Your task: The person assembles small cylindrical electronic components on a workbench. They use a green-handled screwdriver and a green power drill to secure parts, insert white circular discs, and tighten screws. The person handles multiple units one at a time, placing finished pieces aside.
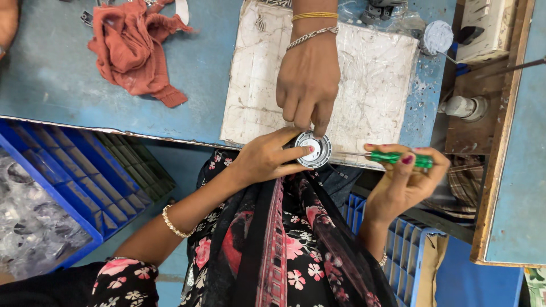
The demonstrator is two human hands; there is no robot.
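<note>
My left hand (pixel 266 158) grips a small round silver-and-white metal part (pixel 314 149) at the near edge of a white board (pixel 375 85). My right hand (pixel 405 181) holds a green-handled screwdriver (pixel 398 158) sideways, its thin shaft pointing left toward the part. Another person's hand (pixel 307 79), with a chain bracelet and a yellow bangle on the wrist, reaches from the far side and touches the top of the same part with its fingertips.
A crumpled rust-red cloth (pixel 133 48) lies on the blue workbench (pixel 51 74). A blue plastic crate (pixel 74 176) with clear bagged parts sits at lower left, another blue crate (pixel 406 256) under my right hand. A wooden shelf (pixel 500 142) stands at right.
</note>
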